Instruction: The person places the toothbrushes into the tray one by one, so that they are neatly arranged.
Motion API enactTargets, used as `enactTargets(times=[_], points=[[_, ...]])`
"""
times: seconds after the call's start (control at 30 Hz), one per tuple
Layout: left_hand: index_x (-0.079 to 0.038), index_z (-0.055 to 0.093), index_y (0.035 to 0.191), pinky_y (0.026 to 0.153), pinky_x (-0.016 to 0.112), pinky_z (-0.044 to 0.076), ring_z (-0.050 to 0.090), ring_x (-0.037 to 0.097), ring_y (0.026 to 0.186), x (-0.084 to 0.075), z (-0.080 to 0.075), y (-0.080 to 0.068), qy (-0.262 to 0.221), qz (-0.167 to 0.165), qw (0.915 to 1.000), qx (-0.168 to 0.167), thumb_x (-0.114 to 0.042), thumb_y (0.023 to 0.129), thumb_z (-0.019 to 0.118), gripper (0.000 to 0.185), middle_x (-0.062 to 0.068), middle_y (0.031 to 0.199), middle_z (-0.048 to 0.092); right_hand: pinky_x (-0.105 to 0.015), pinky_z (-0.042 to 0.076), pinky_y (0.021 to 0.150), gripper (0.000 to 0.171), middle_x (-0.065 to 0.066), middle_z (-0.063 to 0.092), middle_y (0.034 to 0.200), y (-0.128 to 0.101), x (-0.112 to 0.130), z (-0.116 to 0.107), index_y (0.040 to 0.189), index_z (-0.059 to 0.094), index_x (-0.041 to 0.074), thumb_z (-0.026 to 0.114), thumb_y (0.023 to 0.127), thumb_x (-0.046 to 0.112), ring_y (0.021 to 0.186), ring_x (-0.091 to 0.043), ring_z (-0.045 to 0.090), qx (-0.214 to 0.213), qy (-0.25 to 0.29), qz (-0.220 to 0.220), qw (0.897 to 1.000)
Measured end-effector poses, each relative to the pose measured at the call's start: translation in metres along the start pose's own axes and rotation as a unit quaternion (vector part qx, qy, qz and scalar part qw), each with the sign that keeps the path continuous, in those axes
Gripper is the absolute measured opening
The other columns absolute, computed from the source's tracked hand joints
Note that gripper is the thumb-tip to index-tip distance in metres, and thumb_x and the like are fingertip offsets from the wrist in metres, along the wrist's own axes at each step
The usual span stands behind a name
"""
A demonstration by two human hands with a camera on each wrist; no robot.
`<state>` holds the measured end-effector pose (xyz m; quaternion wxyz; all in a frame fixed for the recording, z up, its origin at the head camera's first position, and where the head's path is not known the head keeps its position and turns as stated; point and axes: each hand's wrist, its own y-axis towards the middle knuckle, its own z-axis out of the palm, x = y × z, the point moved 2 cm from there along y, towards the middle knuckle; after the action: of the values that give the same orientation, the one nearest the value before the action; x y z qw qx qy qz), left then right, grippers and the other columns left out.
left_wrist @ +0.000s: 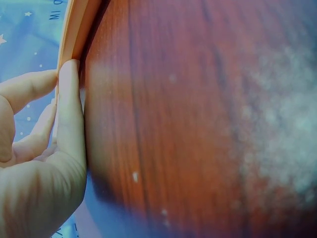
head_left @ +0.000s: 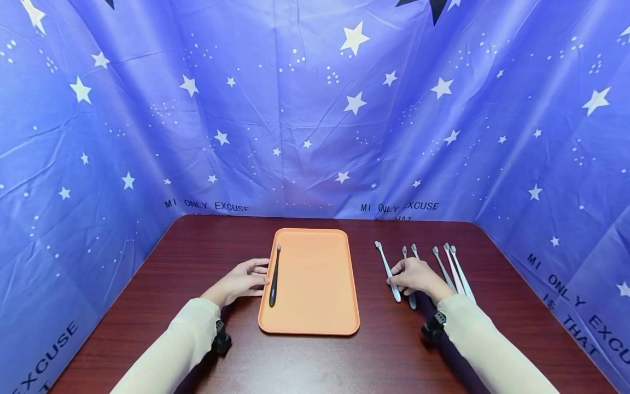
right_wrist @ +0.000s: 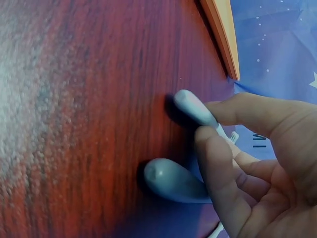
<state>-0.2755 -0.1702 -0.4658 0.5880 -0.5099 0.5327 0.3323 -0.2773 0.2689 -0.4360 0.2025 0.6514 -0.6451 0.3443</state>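
Observation:
My left hand (head_left: 243,282) rests against the left edge of an orange tray (head_left: 315,323), its extended fingers touching the rim. Also in the left wrist view, the tray's rim (left_wrist: 78,34) meets those fingertips. Inside the tray, near its left side, lies a black toothbrush (head_left: 274,282). To the right of the tray, my right hand (head_left: 415,276) pinches a pale blue-white toothbrush (head_left: 383,258) between thumb and finger. Under that hand lies a grey-blue toothbrush (right_wrist: 176,181), partly hidden. Another light toothbrush (head_left: 415,250) shows only its head end behind the hand.
Beyond the right hand lie a grey toothbrush (head_left: 443,267), a pinkish-white toothbrush (head_left: 455,271) and a pale mint toothbrush (head_left: 462,273), their lower ends partly covered by the right forearm. The dark wooden table (head_left: 315,364) meets a blue star-patterned curtain (head_left: 315,131) behind and at both sides.

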Motion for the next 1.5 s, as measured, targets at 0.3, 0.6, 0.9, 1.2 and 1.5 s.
enactTargets(times=[0.3, 0.6, 0.9, 1.2, 1.5], points=[[0.001, 0.038, 0.15, 0.086, 0.044, 0.058, 0.064, 0.024, 0.102, 0.0, 0.0, 0.0, -0.003, 0.004, 1.0, 0.004, 0.001, 0.093, 0.065, 0.063, 0.022, 0.129, 0.051, -0.035, 0.059, 0.059, 0.034, -0.007, 0.067, 0.08, -0.005, 0.001, -0.005, 0.109, 0.064, -0.006, 0.076, 0.087, 0.017, 0.07, -0.017, 0.064, 0.019, 0.028, -0.003, 0.999], [0.001, 0.039, 0.15, 0.084, 0.044, 0.059, 0.063, 0.022, 0.1, 0.002, -0.001, 0.001, -0.001, 0.01, 0.9999, 0.003, 0.001, 0.093, 0.065, 0.063, 0.021, 0.126, 0.052, -0.034, 0.06, 0.064, 0.032, -0.005, 0.065, 0.083, -0.003, 0.002, -0.004, 0.113, 0.061, -0.011, 0.068, 0.093, 0.013, 0.07, -0.016, 0.06, 0.074, 0.116, -0.031, 0.99], [0.001, 0.038, 0.149, 0.084, 0.045, 0.059, 0.063, 0.021, 0.099, 0.002, -0.001, 0.001, -0.003, 0.012, 0.9999, 0.005, 0.002, 0.092, 0.065, 0.063, 0.021, 0.125, 0.053, -0.033, 0.059, 0.062, 0.032, -0.003, 0.065, 0.085, -0.001, 0.005, -0.001, 0.112, 0.057, -0.007, 0.069, 0.093, 0.016, 0.07, -0.017, 0.061, 0.084, 0.137, -0.048, 0.986], [0.002, 0.039, 0.149, 0.084, 0.044, 0.059, 0.063, 0.021, 0.098, 0.001, -0.001, 0.001, -0.003, 0.012, 0.9999, 0.003, 0.002, 0.092, 0.065, 0.063, 0.021, 0.124, 0.053, -0.032, 0.059, 0.06, 0.045, -0.003, 0.068, 0.089, 0.0, 0.009, 0.0, 0.125, 0.053, -0.01, 0.07, 0.094, 0.018, 0.07, -0.017, 0.064, 0.083, 0.159, -0.051, 0.983], [0.001, 0.038, 0.15, 0.084, 0.044, 0.059, 0.063, 0.021, 0.099, 0.001, 0.0, -0.001, -0.001, 0.01, 0.9999, 0.003, 0.002, 0.093, 0.065, 0.063, 0.022, 0.125, 0.053, -0.029, 0.059, 0.06, 0.054, -0.004, 0.07, 0.091, 0.0, 0.019, 0.006, 0.134, 0.047, -0.011, 0.071, 0.093, 0.016, 0.07, -0.016, 0.066, 0.101, 0.194, -0.052, 0.974]])
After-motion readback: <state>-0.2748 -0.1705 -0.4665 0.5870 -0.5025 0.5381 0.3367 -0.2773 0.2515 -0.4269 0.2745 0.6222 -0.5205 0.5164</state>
